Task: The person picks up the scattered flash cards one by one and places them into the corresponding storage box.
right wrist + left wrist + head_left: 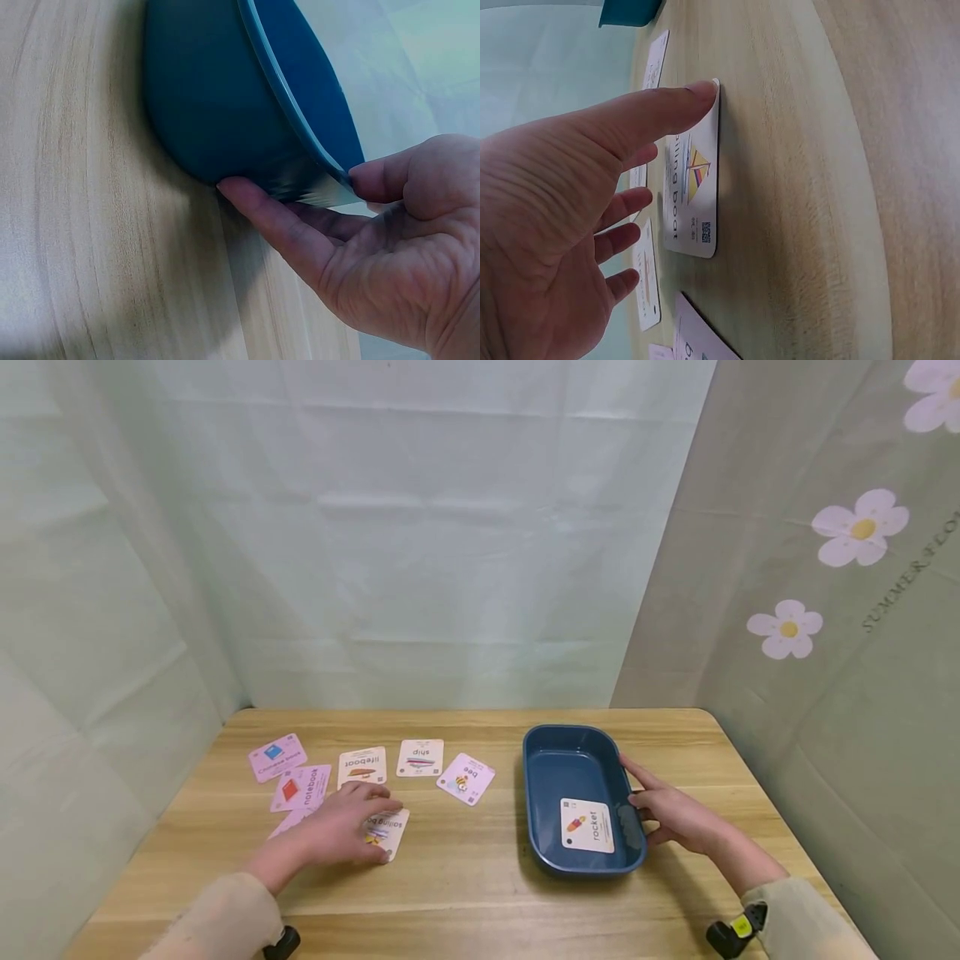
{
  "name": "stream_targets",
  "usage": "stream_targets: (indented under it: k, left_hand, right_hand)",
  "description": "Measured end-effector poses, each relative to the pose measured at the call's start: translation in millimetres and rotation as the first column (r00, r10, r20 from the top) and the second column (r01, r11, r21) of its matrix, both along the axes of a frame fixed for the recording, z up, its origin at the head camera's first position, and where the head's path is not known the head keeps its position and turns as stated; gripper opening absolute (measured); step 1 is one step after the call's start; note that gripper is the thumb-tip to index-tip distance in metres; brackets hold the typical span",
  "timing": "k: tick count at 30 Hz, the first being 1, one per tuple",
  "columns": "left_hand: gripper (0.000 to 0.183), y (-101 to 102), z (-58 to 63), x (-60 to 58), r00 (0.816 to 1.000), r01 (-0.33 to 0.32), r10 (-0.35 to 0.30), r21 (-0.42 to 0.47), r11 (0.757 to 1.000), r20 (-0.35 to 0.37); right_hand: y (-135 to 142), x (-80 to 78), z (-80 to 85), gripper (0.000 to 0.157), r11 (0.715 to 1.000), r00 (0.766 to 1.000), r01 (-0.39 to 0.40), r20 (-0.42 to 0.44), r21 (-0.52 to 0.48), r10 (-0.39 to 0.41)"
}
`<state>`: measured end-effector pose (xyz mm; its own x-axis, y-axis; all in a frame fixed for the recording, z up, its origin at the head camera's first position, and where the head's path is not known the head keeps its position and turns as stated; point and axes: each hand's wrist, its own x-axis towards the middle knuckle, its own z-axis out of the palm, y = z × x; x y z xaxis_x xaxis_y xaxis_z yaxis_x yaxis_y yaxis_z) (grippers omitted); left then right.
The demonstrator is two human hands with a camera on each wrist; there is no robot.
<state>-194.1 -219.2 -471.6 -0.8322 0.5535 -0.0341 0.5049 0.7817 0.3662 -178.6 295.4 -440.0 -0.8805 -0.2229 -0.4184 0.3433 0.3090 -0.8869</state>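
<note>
My left hand (341,827) is over the sailing boat card (387,833), which lies on the table. In the left wrist view the thumb tip touches one corner of this card, and the other fingers stay loosely bent above its far side. My right hand (678,814) holds the right side of a dark blue tray (551,862). One digit is at the tray's rim and others are against its outer wall in the right wrist view. Inside the tray lies a rocket card (587,825).
Beyond the left hand lie a lifeboat card (362,767), a ship card (420,758) and a bee card (466,779). Farther left are a Chinese book card (277,757), a notebook card (301,788) and a pink card (291,820) partly under the hand. Curtains enclose the wooden table (450,902).
</note>
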Motion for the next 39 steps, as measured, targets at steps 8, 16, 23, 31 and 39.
stream_targets:
  k: [8,16,23,31,39]
  left_hand:
    - [0.075,2.6,0.4,-1.7,1.000,0.011,-0.011,-0.007,1.000,-0.003]
    - [0.074,4.2,1.8,-2.2,1.000,0.011,-0.011,-0.002,1.000,0.003]
    - [0.075,2.9,-0.6,-1.8,1.000,0.010,-0.010,-0.007,1.000,0.008]
    - [0.071,2.4,-2.4,-2.4,1.000,0.014,-0.014,0.009,1.000,0.010]
    - [0.067,4.2,-4.2,-3.6,1.000,0.012,-0.013,0.025,1.000,0.013]
  right_hand:
    - [-0.6,-0.5,1.7,0.071,1.000,1.000,0.005,0.001,0.015,-0.005]
    - [-1.5,-1.2,1.8,0.071,1.000,1.000,0.008,0.002,0.021,-0.008]
    - [-2.7,-0.7,2.7,0.072,1.000,1.000,0.005,0.001,0.023,-0.006]
    - [-2.5,-0.6,2.0,0.072,1.000,1.000,-0.001,0.008,0.024,0.001]
    - [-2.0,-0.3,0.4,0.072,1.000,1.000,0.002,0.011,0.023,-0.002]
